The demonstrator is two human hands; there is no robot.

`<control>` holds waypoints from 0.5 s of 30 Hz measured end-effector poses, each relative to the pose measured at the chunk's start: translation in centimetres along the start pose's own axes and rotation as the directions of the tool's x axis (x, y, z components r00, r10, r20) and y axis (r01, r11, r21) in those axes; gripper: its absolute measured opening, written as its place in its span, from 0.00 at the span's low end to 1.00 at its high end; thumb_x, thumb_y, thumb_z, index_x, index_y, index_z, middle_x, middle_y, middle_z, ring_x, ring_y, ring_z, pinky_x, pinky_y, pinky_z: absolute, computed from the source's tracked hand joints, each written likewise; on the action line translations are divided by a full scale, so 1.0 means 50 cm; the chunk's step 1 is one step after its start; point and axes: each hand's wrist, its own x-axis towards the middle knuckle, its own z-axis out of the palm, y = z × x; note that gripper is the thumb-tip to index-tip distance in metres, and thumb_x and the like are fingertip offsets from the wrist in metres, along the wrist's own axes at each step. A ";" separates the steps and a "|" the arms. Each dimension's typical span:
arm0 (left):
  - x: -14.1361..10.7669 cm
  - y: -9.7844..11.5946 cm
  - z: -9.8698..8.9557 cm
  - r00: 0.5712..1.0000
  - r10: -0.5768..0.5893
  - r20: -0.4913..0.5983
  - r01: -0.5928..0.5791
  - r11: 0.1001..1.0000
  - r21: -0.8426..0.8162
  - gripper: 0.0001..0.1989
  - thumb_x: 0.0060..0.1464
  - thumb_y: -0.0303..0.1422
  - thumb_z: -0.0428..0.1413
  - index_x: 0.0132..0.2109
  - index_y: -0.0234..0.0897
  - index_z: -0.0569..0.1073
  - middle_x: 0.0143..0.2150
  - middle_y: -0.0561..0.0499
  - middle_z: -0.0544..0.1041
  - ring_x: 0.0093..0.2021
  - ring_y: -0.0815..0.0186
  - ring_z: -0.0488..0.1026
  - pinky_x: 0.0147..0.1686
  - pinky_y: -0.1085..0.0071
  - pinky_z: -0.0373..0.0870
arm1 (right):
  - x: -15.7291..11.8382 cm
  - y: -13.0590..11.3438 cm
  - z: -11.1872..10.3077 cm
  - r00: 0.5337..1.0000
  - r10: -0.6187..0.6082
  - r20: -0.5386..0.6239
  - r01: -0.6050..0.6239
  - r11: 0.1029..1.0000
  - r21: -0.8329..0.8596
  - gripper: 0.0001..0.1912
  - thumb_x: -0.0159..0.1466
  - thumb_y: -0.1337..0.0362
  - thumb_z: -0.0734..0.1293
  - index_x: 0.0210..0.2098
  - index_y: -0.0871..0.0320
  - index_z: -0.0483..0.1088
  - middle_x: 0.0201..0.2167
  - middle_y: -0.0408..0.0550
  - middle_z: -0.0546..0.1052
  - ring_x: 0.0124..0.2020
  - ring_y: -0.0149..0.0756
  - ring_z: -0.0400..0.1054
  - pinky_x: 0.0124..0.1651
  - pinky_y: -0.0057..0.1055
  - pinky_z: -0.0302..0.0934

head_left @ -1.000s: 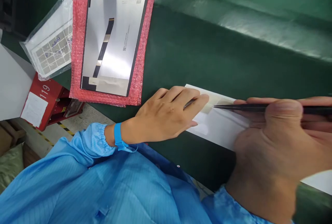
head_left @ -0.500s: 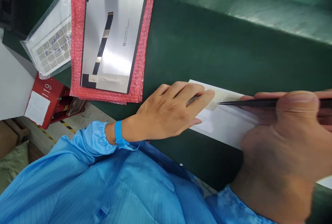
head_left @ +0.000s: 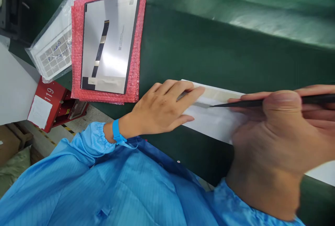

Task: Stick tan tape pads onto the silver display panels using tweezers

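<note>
My right hand (head_left: pixel 285 128) is closed around black pointed tweezers (head_left: pixel 240 103). Their tip meets the end of a small grey strip (head_left: pixel 202 105) over a white sheet (head_left: pixel 209 126); whether the tips grip it I cannot tell. My left hand (head_left: pixel 164 105), fingers stretched and slightly apart, lies over the left end of that sheet, its fingertips beside the strip. A pale beige band (head_left: pixel 217 94) runs along the sheet's far side. Part of the sheet is hidden under both hands.
A display panel (head_left: pixel 115 58) with a dark ribbon cable lies on pink bubble wrap (head_left: pixel 134 62) at left. Beyond it is a clear bag (head_left: pixel 56 57) of gridded labels. A red box (head_left: pixel 47 104) marked 119 stands lower left. Green mat (head_left: pixel 209 41) covers the table.
The view has shifted slightly, so the sheet, hands and panel appear further left. The grey piece at the tweezers' tip now looks narrower, and more of the beige band shows.
</note>
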 end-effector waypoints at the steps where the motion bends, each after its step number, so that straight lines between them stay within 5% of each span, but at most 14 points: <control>1: -0.001 -0.009 0.004 1.000 0.005 -0.008 -0.005 1.000 -0.005 0.30 0.75 0.45 0.56 0.75 0.35 0.66 0.70 0.42 0.71 0.67 0.52 0.68 0.63 0.58 0.68 | 0.002 -0.001 -0.006 1.000 -0.018 0.013 0.017 0.999 0.049 0.19 0.49 0.57 0.78 0.28 0.58 0.65 0.23 0.43 0.67 0.24 0.45 0.70 0.24 0.40 0.73; 6: -0.013 -0.036 -0.018 0.998 0.044 -0.049 -0.046 0.998 -0.040 0.33 0.68 0.46 0.64 0.72 0.35 0.69 0.67 0.40 0.73 0.64 0.49 0.69 0.63 0.54 0.71 | 0.017 -0.025 -0.115 0.994 0.055 -0.090 -0.047 0.995 0.086 0.31 0.50 0.47 0.82 0.33 0.58 0.62 0.24 0.46 0.71 0.20 0.40 0.66 0.22 0.36 0.69; 9: 0.030 0.019 -0.039 0.981 -0.059 -0.187 0.062 0.998 0.010 0.15 0.71 0.33 0.58 0.60 0.36 0.79 0.59 0.41 0.78 0.59 0.47 0.74 0.55 0.52 0.75 | 0.032 -0.026 -0.252 0.938 0.122 -0.325 -0.097 0.991 0.090 0.36 0.48 0.43 0.83 0.36 0.59 0.62 0.27 0.45 0.72 0.23 0.37 0.68 0.24 0.33 0.69; 11: 0.092 0.118 -0.042 0.958 -0.120 -0.262 0.100 0.991 -0.092 0.12 0.73 0.31 0.53 0.54 0.36 0.81 0.54 0.41 0.80 0.55 0.50 0.77 0.54 0.53 0.76 | 0.036 -0.021 -0.361 0.860 0.117 -0.497 -0.084 0.993 0.087 0.37 0.46 0.42 0.84 0.34 0.60 0.61 0.27 0.44 0.71 0.24 0.35 0.67 0.24 0.28 0.67; 12: 0.129 0.187 -0.039 0.976 -0.075 -0.204 0.037 0.982 -0.184 0.13 0.74 0.31 0.51 0.51 0.35 0.81 0.52 0.42 0.81 0.52 0.53 0.79 0.52 0.55 0.78 | 0.033 -0.020 -0.414 0.813 0.117 -0.570 -0.077 0.993 0.093 0.38 0.44 0.43 0.83 0.33 0.60 0.60 0.27 0.44 0.70 0.24 0.33 0.66 0.24 0.26 0.65; 13: 0.170 0.264 -0.031 0.996 0.029 -0.082 -0.048 0.968 -0.245 0.14 0.75 0.33 0.50 0.49 0.36 0.81 0.49 0.42 0.82 0.50 0.53 0.80 0.49 0.56 0.79 | 0.027 -0.021 -0.465 0.763 0.115 -0.636 -0.064 0.993 0.103 0.39 0.41 0.44 0.83 0.30 0.60 0.56 0.25 0.43 0.68 0.23 0.31 0.64 0.23 0.25 0.64; 15: 0.258 0.420 -0.002 0.966 0.194 0.173 -0.124 0.929 -0.348 0.16 0.76 0.38 0.50 0.50 0.35 0.81 0.47 0.39 0.83 0.48 0.50 0.83 0.42 0.57 0.79 | 0.007 -0.028 -0.548 0.671 0.129 -0.730 -0.048 0.990 0.131 0.41 0.35 0.47 0.80 0.27 0.61 0.49 0.24 0.43 0.63 0.23 0.29 0.61 0.21 0.22 0.57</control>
